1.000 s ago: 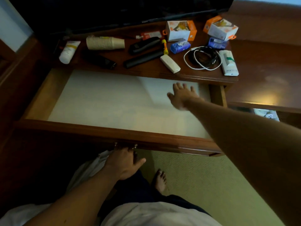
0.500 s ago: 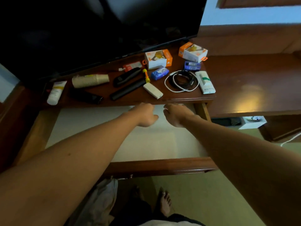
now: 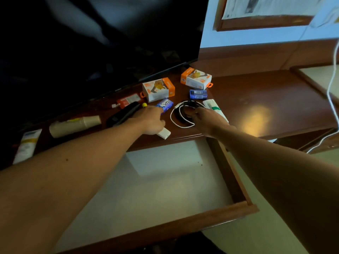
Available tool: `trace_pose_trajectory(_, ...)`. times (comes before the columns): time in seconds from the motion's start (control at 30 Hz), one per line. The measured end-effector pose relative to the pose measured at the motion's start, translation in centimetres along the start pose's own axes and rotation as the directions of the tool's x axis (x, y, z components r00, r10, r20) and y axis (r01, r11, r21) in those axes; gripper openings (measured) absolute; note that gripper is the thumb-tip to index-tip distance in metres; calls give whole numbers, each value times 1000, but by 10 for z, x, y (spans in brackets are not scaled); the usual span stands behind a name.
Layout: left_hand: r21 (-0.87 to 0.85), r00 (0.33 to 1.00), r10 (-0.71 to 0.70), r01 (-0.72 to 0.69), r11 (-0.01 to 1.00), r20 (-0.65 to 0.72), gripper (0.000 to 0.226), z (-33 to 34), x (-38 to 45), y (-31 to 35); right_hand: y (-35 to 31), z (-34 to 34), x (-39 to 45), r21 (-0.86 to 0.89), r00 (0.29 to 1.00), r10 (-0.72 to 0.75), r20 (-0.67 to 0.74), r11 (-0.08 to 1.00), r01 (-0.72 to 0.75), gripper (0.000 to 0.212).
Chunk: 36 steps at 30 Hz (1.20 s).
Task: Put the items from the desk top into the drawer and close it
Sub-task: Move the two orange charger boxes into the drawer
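Note:
The drawer (image 3: pixel 236 180) stands pulled out below the desk top (image 3: pixel 256 99), and its pale bottom holds nothing. My left hand (image 3: pixel 149 120) lies spread over the desk items, its fingertips at a blue pack (image 3: pixel 166 104), its side against the black remotes (image 3: pixel 121 115) and its heel over a white stick-shaped device (image 3: pixel 165 133). My right hand (image 3: pixel 205 118) has its fingers curled on the coil of black and white cables (image 3: pixel 180 114). Two orange-and-white boxes (image 3: pixel 158 89) (image 3: pixel 196 79), a second blue pack (image 3: pixel 198 94) and a white tube (image 3: pixel 212 105) lie behind.
A stack of paper cups (image 3: pixel 75 124) and a white tube (image 3: pixel 27 145) lie on their sides at the left, with an orange sachet (image 3: pixel 128 101) under the dark TV screen (image 3: pixel 91 43). A white cord (image 3: pixel 332 88) hangs at the far right. Green carpet lies below the drawer.
Both hands have moved from above the open drawer up onto the desk top. The left has landed on the remotes and blue pack, the right on the coiled cables. The view has tilted up.

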State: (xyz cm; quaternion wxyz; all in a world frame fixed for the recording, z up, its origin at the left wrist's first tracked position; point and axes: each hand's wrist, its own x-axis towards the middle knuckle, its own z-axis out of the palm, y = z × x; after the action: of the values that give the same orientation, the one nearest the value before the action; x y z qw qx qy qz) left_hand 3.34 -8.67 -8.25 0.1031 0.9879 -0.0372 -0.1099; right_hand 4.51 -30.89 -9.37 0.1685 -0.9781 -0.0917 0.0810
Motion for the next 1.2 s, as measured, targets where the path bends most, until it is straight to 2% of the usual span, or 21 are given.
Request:
trace_pose_trajectory(0.13, -47, 999, 23, -24, 999, -30, 62, -9, 36, 2, 6, -9, 34, 60, 998, 58, -10, 997, -58, 24)
trace_pose_trajectory(0.23, -48, 997, 56, -58, 997, -45, 42, -14, 71, 6, 14, -16, 71, 26, 997, 73, 10, 997, -74, 27)
trace_pose_trajectory(0.3, -4, 995, 42, -42, 999, -90, 42, -15, 97, 10, 22, -20, 101, -11, 996, 87, -4, 996, -87, 26)
trace_pose_trajectory(0.4, 83, 987, -12, 25, 996, -160, 47, -20, 141, 19, 34, -23, 149, -8, 991, 84, -101, 996, -85, 30)
trace_pose_trajectory(0.5, 124, 973, -154, 177, 976, -170, 57, -22, 189, 26, 48, -28, 200, 11, 970, 68, -233, 998, -67, 36)
trace_pose_trajectory(0.67, 178, 936, -292, 327, 928, -194, 74, 7, 225, 28, 65, -14, 254, -248, 990, 83, -112, 963, -109, 60)
trace_pose_trajectory(0.8, 188, 922, -274, 331, 925, -275, 71, 25, 222, 32, 71, 3, 257, -298, 991, -35, -130, 954, -5, 56)
trace_pose_trajectory(0.93, 117, 929, -286, 319, 940, -236, 61, 23, 218, 40, 80, -2, 254, -323, 981, -135, -136, 943, 85, 59)
trace_pose_trajectory(1.13, 104, 953, -206, 233, 967, -223, 56, 23, 204, 43, 95, -17, 258, -260, 967, -255, -24, 935, 240, 65)
trace_pose_trajectory(1.2, 50, 958, -195, 210, 977, -209, 56, 24, 199, 39, 95, -19, 260, -248, 957, -288, 22, 926, 285, 67)
